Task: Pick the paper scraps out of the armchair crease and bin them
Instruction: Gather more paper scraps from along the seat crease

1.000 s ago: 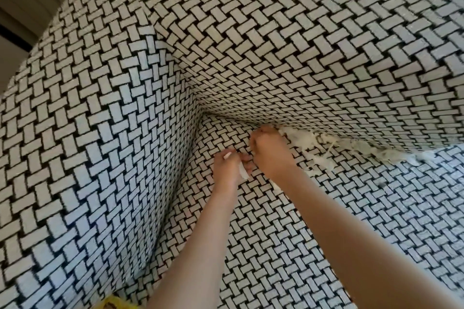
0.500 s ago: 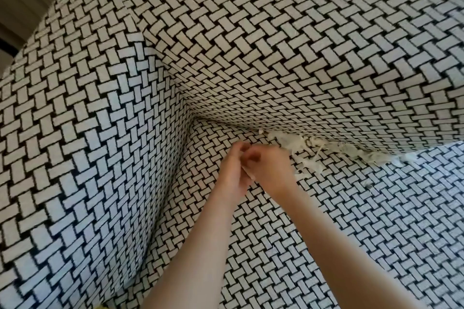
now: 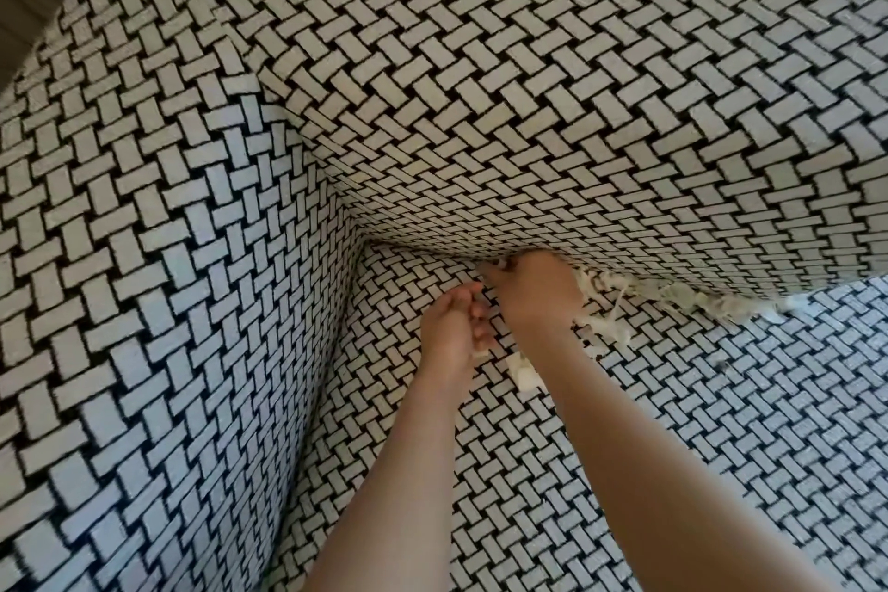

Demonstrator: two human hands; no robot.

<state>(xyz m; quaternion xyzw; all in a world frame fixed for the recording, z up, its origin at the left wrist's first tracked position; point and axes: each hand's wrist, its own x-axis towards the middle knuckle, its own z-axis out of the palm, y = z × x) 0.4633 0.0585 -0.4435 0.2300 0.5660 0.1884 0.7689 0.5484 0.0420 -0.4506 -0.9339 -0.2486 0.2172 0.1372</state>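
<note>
Paper scraps [image 3: 672,298] lie along the armchair crease [image 3: 423,251], to the right of both hands. Right hand [image 3: 533,293]: fingertips pushed into the crease; grip cannot be determined. Left hand [image 3: 449,332]: just in front of the crease, fingers curled round a small white scrap [image 3: 480,353]. A loose scrap [image 3: 524,373] lies on the seat [image 3: 696,447] before the crease, beside the right wrist.
</note>
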